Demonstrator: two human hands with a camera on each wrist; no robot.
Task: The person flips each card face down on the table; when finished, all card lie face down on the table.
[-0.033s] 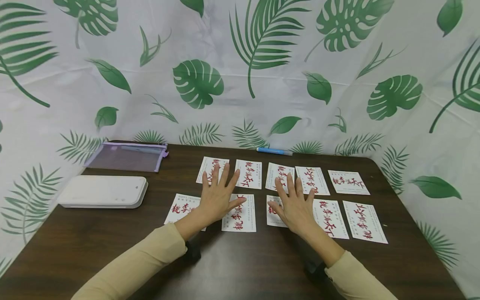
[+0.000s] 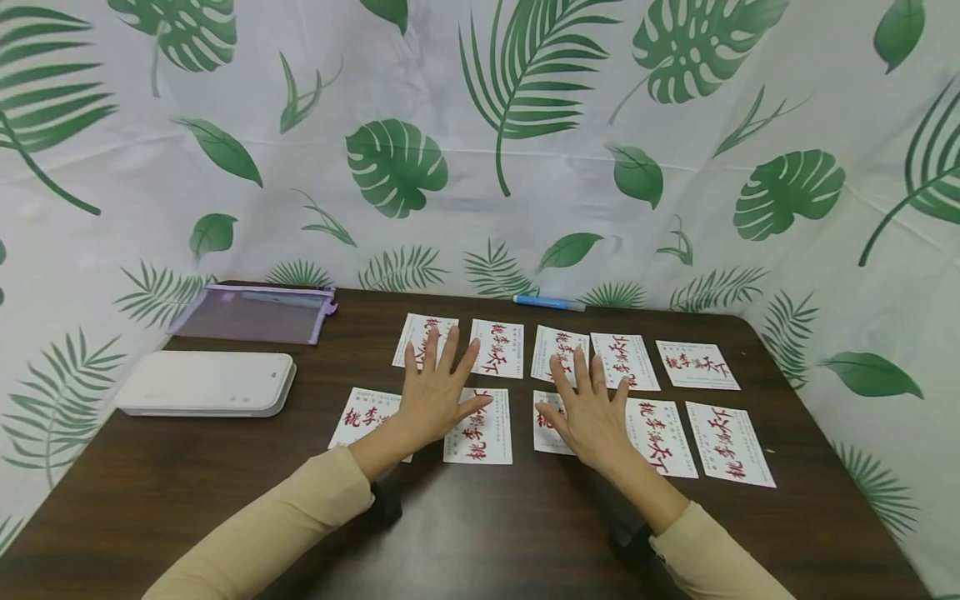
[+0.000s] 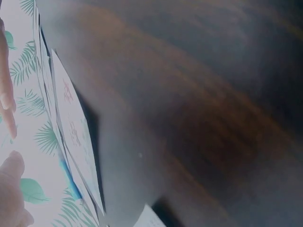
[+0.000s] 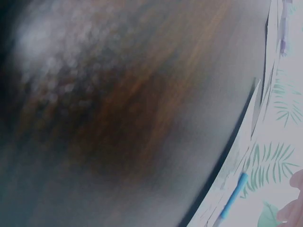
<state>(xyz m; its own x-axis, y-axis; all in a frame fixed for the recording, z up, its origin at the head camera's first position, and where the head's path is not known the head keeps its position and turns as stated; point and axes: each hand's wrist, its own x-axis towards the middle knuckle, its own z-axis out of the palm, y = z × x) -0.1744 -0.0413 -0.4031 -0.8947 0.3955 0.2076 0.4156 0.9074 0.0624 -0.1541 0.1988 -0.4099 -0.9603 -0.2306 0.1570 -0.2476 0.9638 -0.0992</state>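
Note:
White paper cards with red brush-style characters lie in two rows on the dark wooden table [image 2: 480,533]. My left hand [image 2: 433,398] is spread flat above the left cards, fingers straight, partly hiding a back-row card [image 2: 408,337] and a front-row card [image 2: 474,437]. Over the middle cards, my right hand [image 2: 596,421] is spread the same way, covering part of one front card [image 2: 551,437]. Neither hand holds anything; contact with the cards cannot be told. The left wrist view shows a card [image 3: 73,123] edge-on, and the right wrist view another card [image 4: 222,182].
At the left stands a white flat box-like device [image 2: 206,382], with a purple mesh zip pouch [image 2: 251,315] behind it. A blue pen [image 2: 549,302] lies along the table's back edge. Behind hangs a leaf-patterned cloth [image 2: 300,208]. More cards [image 2: 730,443] lie at the right.

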